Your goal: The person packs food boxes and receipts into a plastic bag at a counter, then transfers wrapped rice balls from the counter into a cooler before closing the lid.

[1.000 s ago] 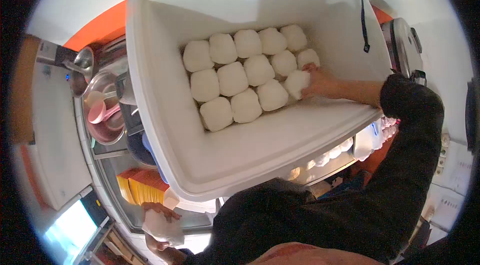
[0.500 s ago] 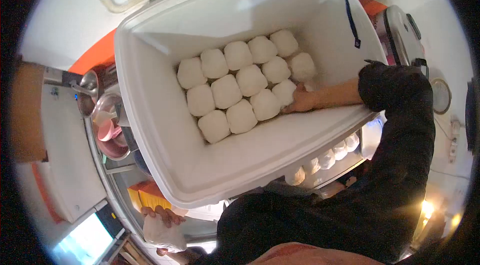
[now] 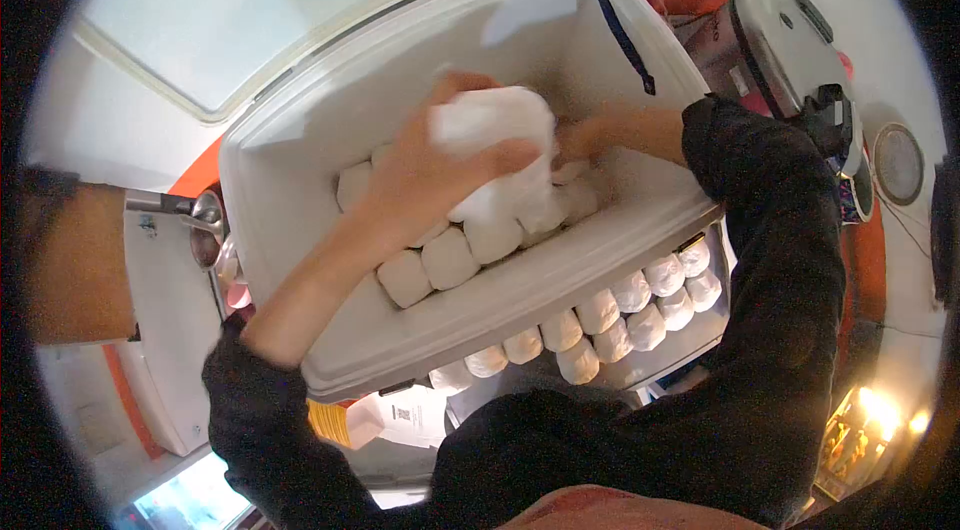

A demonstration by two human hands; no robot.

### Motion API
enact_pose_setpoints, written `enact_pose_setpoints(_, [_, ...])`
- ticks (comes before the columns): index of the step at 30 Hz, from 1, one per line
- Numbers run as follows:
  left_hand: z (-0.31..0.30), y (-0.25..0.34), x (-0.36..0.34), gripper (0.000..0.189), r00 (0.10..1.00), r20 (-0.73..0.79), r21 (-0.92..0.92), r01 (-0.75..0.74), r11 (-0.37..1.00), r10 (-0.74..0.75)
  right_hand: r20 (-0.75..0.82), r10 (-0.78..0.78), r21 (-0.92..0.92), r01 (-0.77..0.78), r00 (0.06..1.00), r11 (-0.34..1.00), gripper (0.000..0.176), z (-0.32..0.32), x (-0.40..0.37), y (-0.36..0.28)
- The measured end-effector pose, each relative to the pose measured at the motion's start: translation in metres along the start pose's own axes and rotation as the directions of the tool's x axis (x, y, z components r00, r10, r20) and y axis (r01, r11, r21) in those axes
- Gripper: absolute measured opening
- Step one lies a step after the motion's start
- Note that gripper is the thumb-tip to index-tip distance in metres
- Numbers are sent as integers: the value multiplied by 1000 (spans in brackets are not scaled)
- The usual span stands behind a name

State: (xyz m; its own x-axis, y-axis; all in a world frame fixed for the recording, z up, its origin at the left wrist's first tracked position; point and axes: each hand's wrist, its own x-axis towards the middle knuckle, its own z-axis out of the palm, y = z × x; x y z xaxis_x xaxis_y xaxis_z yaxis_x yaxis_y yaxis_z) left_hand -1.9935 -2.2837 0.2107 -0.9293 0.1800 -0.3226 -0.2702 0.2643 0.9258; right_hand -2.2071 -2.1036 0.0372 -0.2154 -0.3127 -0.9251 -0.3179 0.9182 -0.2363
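A large white tub is in front of me, with white rounded lumps in rows on its floor. They look like dough balls, though I cannot be sure. My left hand is over the tub, its fingers and thumb wrapped around a white lump that is smeared by motion. Just right of it, my right hand reaches into the tub. Its fingers are blurred and partly hidden behind the held lump, so I cannot see whether they grip anything.
Several more white lumps stand in rows below the tub's near edge. A lidded silver appliance is at the right. A dark strap hangs over the tub's far right. Yellow and white packaging lies at the lower left.
My left hand has come up from the lower left, outside the tub, to over its middle with the white lump. My right hand has left the near-right lump and moved up. The view has shifted.
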Motion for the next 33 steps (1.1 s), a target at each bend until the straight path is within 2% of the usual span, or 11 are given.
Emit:
enact_pose_setpoints(4, [60,-49,97,99,982,-10,192,189,963,-191,-15,8,-20,-8,1000,1000,73,3,15,-4])
enact_pose_setpoints(7, [99,-70,123,103,970,-102,284,243,928,-223,0,12,-15,-12,1000,1000,72,-4,17,-9])
enact_pose_setpoints(11, [125,-87,135,107,969,-215,418,202,886,-119,31,33,-6,-33,999,999,71,-10,17,-17])
enact_pose_setpoints(16, [142,-107,127,94,918,-395,681,261,685,44,28,9,142,-13,1000,990,71,-7,9,-21])
enact_pose_setpoints(19, [144,-129,129,79,944,-250,853,110,509,215,7,27,150,-28,1000,988,70,-4,9,-24])
enact_pose_setpoints(22, [146,-123,126,61,902,-52,990,-9,139,428,9,11,200,-13,1000,980,69,-4,4,-23])
enact_pose_setpoints(25, [159,-133,137,46,848,182,973,-80,-218,499,-74,-40,92,47,996,995,70,8,77,5])
enact_pose_setpoints(28, [174,-170,171,36,731,404,915,-332,-232,550,-404,53,46,-38,913,998,72,33,84,-3])
enact_pose_setpoints(30, [168,-157,173,34,758,504,858,-493,-142,415,-509,-3,-87,-48,861,995,73,36,95,1])
enact_pose_setpoints(31, [153,-121,162,34,811,538,841,-534,-84,231,-463,-113,-242,-3,879,970,75,29,128,21])
enact_pose_setpoints(33, [140,-108,158,37,813,579,813,-582,25,61,-317,-184,-392,48,931,919,76,22,119,18])
